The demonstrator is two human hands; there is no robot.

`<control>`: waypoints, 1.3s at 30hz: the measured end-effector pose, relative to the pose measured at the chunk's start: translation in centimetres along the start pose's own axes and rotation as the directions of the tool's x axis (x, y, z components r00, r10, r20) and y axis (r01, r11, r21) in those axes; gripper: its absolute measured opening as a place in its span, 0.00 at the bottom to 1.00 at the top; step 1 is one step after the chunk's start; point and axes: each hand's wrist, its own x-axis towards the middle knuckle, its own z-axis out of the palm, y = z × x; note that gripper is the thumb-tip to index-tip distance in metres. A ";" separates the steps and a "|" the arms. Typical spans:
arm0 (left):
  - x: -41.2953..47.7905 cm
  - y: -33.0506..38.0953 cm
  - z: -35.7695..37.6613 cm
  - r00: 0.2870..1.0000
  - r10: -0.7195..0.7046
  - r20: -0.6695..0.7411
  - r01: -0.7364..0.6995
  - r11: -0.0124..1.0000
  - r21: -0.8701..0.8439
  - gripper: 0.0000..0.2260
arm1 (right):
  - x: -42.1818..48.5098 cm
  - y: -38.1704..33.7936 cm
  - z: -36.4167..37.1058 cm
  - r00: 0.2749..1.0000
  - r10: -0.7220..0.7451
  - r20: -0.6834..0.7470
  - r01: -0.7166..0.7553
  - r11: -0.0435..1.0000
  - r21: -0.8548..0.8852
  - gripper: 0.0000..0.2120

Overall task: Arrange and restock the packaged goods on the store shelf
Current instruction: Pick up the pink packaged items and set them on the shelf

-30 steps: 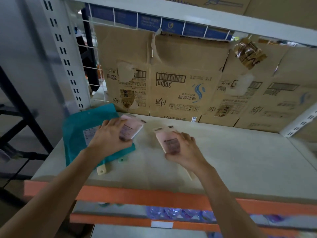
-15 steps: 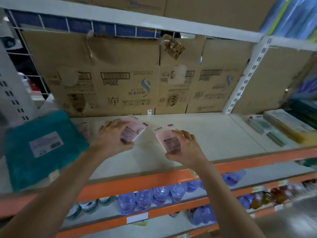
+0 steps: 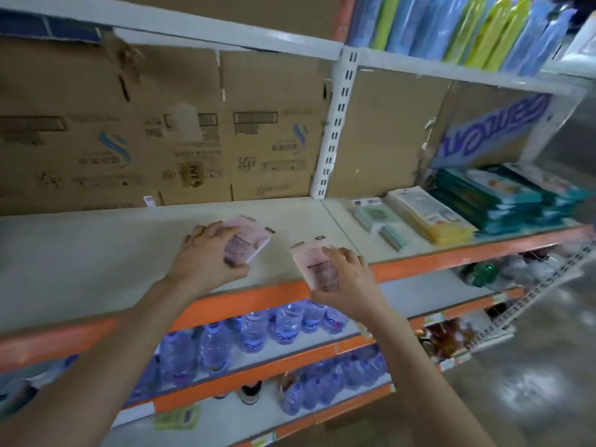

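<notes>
A wide stretch of pale shelf board (image 3: pixel 80 259) with an orange front edge spreads left of the left hand (image 3: pixel 206 258). This hand grips a flat pink plastic-wrapped pack (image 3: pixel 250 238), its long axis angled back-right. The right hand (image 3: pixel 350 279) grips a second flat pink pack (image 3: pixel 311 256) at the front edge, pointing rearward. Stacked yellow and teal packets (image 3: pixel 435 217) lie further right.

"LAI" on cardboard backing (image 3: pixel 193 180), other print blurred

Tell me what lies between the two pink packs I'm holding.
Only bare shelf board, in the head view, between the left pink pack in the left hand and the right pink pack in the right hand.
</notes>
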 end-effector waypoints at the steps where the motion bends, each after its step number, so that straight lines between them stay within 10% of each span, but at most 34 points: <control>1: 0.1 1.5 0.6 1.000 0.002 0.005 -0.002 1.000 -0.005 0.48 | -0.3 1.5 -0.6 1.000 0.004 0.006 -0.004 1.000 -0.013 0.39; 26: 21.8 17.0 12.6 0.987 -0.133 0.089 0.137 0.990 -0.037 0.33 | 14.3 22.6 -7.0 0.995 0.089 0.050 -0.090 0.996 0.007 0.41; 39: 21.7 19.1 16.1 0.944 -0.298 0.142 0.294 0.955 0.049 0.38 | 20.6 26.2 -7.8 0.985 -0.158 0.067 0.150 0.982 0.112 0.46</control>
